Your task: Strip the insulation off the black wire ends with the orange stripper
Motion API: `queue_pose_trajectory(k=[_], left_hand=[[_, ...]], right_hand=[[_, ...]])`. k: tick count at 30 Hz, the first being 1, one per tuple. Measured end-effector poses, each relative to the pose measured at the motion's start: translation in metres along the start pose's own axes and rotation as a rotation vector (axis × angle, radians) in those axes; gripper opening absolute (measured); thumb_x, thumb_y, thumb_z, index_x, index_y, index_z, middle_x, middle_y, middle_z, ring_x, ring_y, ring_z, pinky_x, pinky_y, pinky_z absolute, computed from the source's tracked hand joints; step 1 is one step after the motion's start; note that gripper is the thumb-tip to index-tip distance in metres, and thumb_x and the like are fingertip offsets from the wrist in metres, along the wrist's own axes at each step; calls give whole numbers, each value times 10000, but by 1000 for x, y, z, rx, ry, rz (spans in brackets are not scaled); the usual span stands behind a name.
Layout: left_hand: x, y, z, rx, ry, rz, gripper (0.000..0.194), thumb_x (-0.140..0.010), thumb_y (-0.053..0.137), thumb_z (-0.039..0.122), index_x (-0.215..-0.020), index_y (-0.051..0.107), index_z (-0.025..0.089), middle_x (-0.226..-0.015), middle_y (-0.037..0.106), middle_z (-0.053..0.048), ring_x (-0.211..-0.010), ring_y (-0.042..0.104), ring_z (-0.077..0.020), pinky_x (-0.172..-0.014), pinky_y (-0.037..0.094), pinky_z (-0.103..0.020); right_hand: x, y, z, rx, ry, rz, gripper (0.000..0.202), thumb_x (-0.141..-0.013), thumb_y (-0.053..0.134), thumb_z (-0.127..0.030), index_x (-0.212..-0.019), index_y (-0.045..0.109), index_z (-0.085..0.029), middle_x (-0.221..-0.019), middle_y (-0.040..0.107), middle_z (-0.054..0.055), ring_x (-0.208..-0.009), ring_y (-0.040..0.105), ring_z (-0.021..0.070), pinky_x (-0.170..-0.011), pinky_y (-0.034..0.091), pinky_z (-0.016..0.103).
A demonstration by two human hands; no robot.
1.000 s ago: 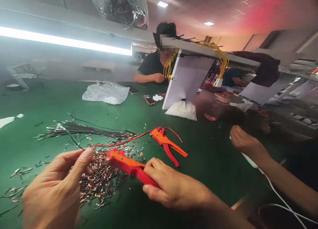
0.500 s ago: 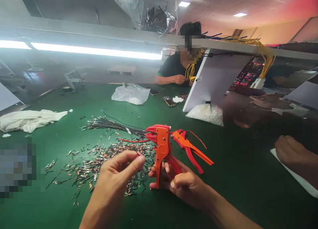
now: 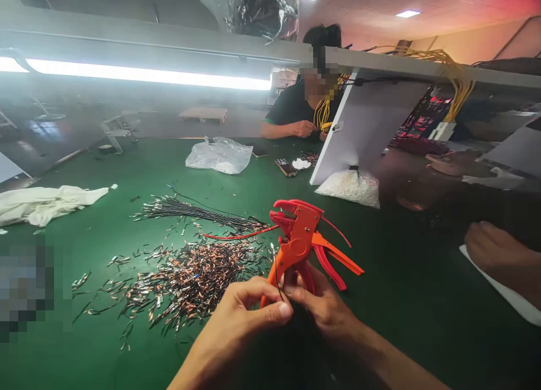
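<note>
Currently, head view: your left hand is closed to a narrow pinch, thumb against forefinger, on a thin black wire that rises from the fingertips in front of the tool. Your right hand is wrapped round the lower handles of a red-and-orange wire stripper, whose head stands above both hands, mouth facing left, jaws slightly apart. Whether the two hands touch: cannot tell.

Beyond your left hand, a heap of clippings; past it, a bundle of black wires. Just beyond your right hand lies a second stripper, partly hidden by the first. A red lead passes behind the held tool's head.

Risks, as judged: your left fingertips sit close by the orange handle, so a squeeze now might nip them. The pinch takes little of the wire; a knock from the handle could twist or free it. If dropped, it could be lost among similar dark clippings. Swinging the tool's head might snag the red lead, should the two be in contact; the overlap hides that.
</note>
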State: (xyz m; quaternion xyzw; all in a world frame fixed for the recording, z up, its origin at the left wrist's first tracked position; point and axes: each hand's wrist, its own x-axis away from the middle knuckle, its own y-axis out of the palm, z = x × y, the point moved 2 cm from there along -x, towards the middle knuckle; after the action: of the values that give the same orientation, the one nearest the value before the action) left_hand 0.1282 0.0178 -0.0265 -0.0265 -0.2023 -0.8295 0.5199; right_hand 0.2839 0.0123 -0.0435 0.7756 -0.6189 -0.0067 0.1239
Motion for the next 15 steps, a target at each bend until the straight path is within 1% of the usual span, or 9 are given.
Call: queue_pose_trajectory(k=[2, 3, 5, 6, 8, 9, 12, 15], left_hand=[[4, 1, 1, 61, -77, -51, 210, -629, 879, 386, -615, 775, 205, -653, 602, 1, -688, 529, -143, -717, 397, -267], [6, 2, 1, 94, -111, -83, 225, -611, 891, 393, -607, 772, 201, -604, 581, 14, -633, 496, -124, -681, 382, -256], [9, 4, 3, 140, -146, -123, 250, -591, 901, 410, -607, 773, 196, -566, 575, 22, -585, 468, -109, -652, 372, -249], [10, 5, 3, 142, -151, -126, 253, -586, 905, 410, -605, 772, 195, -566, 585, 21, -582, 471, -108, -652, 373, -249], [11, 7, 4, 134, -150, -117, 237, -599, 900, 393, -601, 768, 195, -578, 605, 19, -592, 488, -109, -660, 381, -249], [12, 8, 4, 134, -147, -109, 224, -612, 894, 380, -601, 765, 198, -588, 613, 19, -602, 499, -110, -672, 389, -249], [14, 11, 4, 125, -155, -88, 203, -619, 890, 361, -596, 757, 210, -603, 611, 24, -621, 515, -113, -695, 415, -250], [17, 10, 6, 28, -173, -120, 269, -582, 900, 430, -563, 748, 209, -565, 588, 15, -616, 518, -132, -686, 433, -268]], right_hand=[[1, 3, -6, 64, -36, 0, 111, -826, 611, -287, -923, 583, -241, -821, 587, 1, -815, 596, 207, -805, 489, 355], [1, 6, -8, 63, -50, -14, 133, -794, 601, -237, -925, 587, -241, -816, 596, -1, -814, 599, 207, -819, 481, 361], [2, 12, -9, -34, -50, -63, 321, -669, 564, -141, -969, 599, -252, -846, 634, 4, -846, 621, 222, -842, 478, 378], [3, 16, -8, -117, -31, -94, 436, -605, 532, -123, -1013, 604, -260, -882, 659, 13, -882, 635, 237, -847, 482, 390], [4, 22, -6, -261, 25, -157, 604, -511, 479, -127, -1084, 613, -262, -948, 698, 40, -947, 653, 272, -831, 499, 411], [5, 24, -6, -305, 53, -182, 647, -485, 465, -134, -1102, 620, -256, -961, 712, 54, -964, 659, 287, -815, 507, 417], [6, 28, -7, -368, 102, -229, 681, -461, 460, -165, -1116, 638, -225, -952, 737, 89, -961, 677, 316, -785, 520, 442], [6, 29, -11, -445, 95, -279, 643, -503, 486, -202, -1131, 628, -200, -960, 745, 111, -944, 683, 321, -795, 517, 455]])
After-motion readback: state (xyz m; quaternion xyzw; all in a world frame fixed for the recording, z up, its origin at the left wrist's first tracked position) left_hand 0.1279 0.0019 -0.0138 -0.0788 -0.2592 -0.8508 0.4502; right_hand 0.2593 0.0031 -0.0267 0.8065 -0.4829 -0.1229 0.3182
